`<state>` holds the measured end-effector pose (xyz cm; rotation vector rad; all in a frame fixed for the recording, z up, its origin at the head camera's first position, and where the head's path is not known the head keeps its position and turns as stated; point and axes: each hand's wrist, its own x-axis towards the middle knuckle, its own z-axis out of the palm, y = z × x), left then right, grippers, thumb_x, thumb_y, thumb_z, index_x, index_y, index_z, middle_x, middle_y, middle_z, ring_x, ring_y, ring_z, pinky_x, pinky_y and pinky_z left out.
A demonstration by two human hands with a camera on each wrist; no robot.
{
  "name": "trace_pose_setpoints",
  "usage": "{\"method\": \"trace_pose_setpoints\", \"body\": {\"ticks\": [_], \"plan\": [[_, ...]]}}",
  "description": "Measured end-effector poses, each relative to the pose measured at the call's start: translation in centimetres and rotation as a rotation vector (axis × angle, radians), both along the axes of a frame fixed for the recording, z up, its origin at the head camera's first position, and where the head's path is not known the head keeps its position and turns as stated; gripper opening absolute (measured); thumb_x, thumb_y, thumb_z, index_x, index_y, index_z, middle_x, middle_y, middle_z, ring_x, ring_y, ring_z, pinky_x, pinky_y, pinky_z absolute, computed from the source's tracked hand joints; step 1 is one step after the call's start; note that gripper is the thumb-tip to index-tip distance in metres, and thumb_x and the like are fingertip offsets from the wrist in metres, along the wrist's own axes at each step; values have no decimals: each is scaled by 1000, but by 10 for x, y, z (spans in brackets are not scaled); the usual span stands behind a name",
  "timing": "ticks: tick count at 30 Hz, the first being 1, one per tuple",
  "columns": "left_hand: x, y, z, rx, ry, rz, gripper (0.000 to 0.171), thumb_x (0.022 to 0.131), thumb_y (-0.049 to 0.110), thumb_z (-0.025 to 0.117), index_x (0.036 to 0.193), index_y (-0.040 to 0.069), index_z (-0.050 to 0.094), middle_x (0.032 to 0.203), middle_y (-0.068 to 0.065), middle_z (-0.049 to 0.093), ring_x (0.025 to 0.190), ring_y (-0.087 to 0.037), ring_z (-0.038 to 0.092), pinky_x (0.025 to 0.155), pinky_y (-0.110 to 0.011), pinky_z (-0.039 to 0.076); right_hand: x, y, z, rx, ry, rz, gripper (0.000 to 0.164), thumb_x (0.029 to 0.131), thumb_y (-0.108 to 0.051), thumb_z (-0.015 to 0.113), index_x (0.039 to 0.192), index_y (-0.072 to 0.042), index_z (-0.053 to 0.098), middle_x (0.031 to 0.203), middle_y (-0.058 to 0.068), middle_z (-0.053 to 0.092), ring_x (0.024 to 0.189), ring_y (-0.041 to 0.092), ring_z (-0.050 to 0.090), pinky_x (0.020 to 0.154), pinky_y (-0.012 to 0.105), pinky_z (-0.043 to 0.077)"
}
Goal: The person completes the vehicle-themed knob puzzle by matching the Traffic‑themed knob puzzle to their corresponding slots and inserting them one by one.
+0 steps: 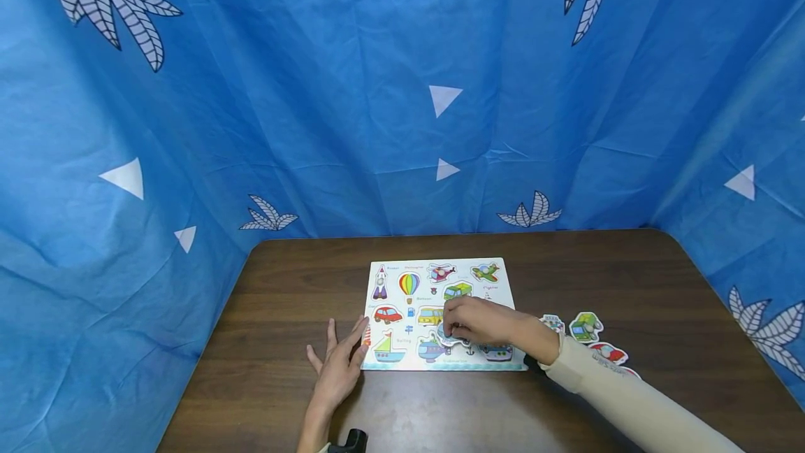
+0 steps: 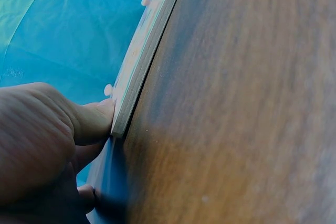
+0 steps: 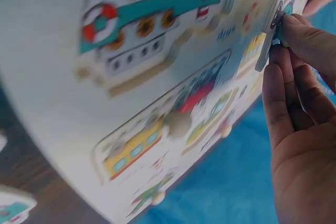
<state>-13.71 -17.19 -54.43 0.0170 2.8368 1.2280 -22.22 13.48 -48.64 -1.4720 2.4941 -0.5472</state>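
Note:
A white vehicle puzzle board (image 1: 393, 293) lies on the table, with colourful pieces in it, several bearing round knobs. My left hand (image 1: 339, 369) rests at its lower left edge, fingers spread. In the left wrist view, the thumb touches the board's corner. My right hand (image 1: 481, 320) is over the lower middle of the board. Between thumb and fingers it pinches a puzzle piece (image 3: 266, 51), which stands tilted in the right wrist view. Fingers partly cover its picture. Whether it sits in a recess, I cannot tell.
Right of the board, loose pieces lie on the brown wooden table (image 1: 283, 299): a green vehicle piece (image 1: 586, 327), a red one (image 1: 608, 352) and others partly behind the right arm. A blue patterned curtain (image 1: 352, 124) hangs behind and at both sides.

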Motion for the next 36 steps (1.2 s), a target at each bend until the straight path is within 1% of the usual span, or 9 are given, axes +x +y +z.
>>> {"method": "trace_pose_setpoints", "body": {"ticks": [5,11,18,22,29,36], "plan": [[0,0,-1,-3,-1,-1,50,101,12,57,150,18,49,155,-3,44,154,-46,-5,102,-77,-25,2,-13,-3,22,34,60,10,92,-6,70,92,-14,76,92,-5,66,86,2,59,79,16,51],[0,0,-1,-11,2,6,50,100,12,57,149,18,50,155,-3,45,153,-46,-4,102,-77,-24,7,-26,-8,41,71,100,11,92,-6,71,91,-16,75,92,-6,66,90,4,60,82,15,51],[-1,1,0,-15,1,4,50,100,13,58,149,18,50,155,-4,45,153,-47,-4,102,-78,-23,13,-33,-7,36,39,101,11,92,-6,71,93,-16,75,93,-6,67,92,3,60,86,15,50],[-1,1,0,-16,3,6,50,100,14,58,149,18,50,155,-4,46,153,-47,-3,102,-79,-23,15,-35,-9,27,47,103,11,92,-7,71,93,-17,75,94,-7,68,93,3,60,86,14,49],[-1,0,-1,-22,10,1,50,101,14,58,150,18,49,155,-4,45,153,-47,-4,102,-78,-23,14,-36,-14,10,79,103,9,93,-11,70,92,-18,75,93,-8,67,92,4,61,87,16,50],[-1,1,-1,-9,-5,1,50,101,14,57,150,18,49,155,-3,45,153,-46,-5,102,-77,-24,10,-35,-18,3,72,98,9,92,-7,72,92,-16,75,93,-8,68,91,3,61,86,15,50]]}}
